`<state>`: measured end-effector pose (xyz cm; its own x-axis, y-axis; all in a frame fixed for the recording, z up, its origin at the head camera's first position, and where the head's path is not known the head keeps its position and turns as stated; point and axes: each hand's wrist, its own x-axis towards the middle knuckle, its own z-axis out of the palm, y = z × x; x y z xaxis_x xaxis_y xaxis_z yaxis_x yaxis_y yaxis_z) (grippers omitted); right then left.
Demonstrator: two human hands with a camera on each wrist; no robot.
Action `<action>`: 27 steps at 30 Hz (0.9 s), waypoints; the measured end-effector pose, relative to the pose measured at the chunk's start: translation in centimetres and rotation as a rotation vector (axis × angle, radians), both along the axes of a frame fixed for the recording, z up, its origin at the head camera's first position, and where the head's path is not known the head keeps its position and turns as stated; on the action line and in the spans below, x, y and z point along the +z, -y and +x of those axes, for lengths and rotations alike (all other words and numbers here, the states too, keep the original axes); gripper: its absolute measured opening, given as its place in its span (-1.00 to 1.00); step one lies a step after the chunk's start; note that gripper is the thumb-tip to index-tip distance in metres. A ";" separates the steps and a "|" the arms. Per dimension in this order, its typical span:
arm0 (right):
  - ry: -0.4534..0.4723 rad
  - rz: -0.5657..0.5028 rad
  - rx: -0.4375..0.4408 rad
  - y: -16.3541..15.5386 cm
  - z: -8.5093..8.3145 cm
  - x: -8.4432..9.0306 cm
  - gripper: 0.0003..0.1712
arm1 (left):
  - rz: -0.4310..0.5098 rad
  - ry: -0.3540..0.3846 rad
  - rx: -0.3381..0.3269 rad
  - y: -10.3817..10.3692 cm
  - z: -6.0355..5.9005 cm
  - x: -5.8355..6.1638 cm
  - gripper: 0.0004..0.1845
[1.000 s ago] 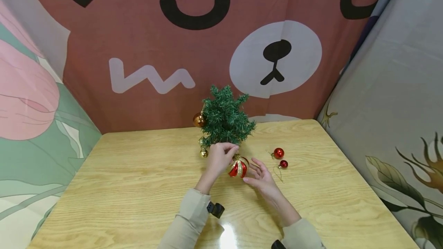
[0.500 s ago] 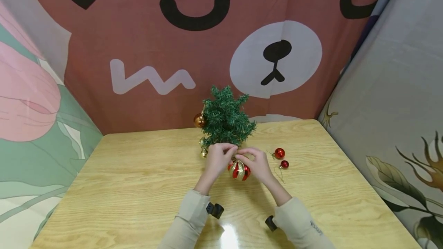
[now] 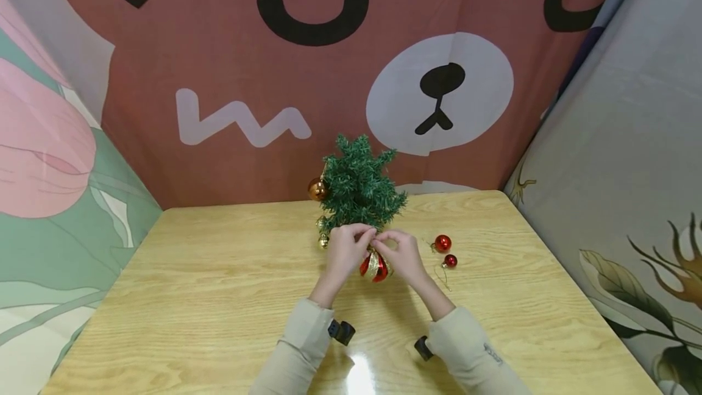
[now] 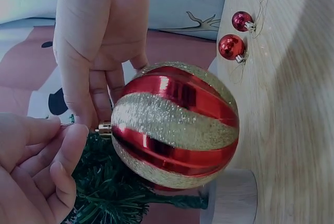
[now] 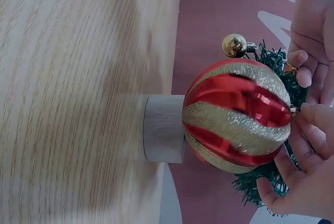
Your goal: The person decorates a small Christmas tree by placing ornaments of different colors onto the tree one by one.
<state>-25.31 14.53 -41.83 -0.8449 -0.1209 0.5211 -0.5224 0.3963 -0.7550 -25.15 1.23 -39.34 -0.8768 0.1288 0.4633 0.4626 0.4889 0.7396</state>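
Because the glossy red-and-gold glitter-striped bauble (image 4: 175, 125) is probably light, slippery and fragile, left hand (image 3: 347, 249) and right hand (image 3: 402, 254) both pinch its cap loop.

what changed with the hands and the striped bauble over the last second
The right hand, open beside the striped bauble a second ago, moved left and up to the bauble's top, meeting the left hand, which kept pinching the hanger. The bauble rose slightly toward the tree. The tree and two red baubles stayed put.

Red-gold striped bauble (image 3: 375, 266) hanging upright
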 end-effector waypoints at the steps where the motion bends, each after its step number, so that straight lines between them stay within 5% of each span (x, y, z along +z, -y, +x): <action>1: -0.004 0.006 0.002 0.0 -0.1 0.0 -0.93 | 0.005 -0.002 -0.005 0.0 -0.1 0.0 -0.84; 13: -0.088 0.094 0.089 -0.5 -0.3 0.5 -0.94 | 0.030 0.011 -0.078 0.4 -0.5 0.1 -0.88; 27: 0.010 0.029 0.085 -1.4 -0.5 1.4 -0.94 | -0.192 -0.201 0.055 0.8 -0.5 -0.4 -0.92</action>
<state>-25.78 15.95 -40.42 -0.8362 -0.2071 0.5078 -0.5474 0.3727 -0.7493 -25.66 0.45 -39.78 -0.7781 0.1859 0.6000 0.5593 0.6399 0.5270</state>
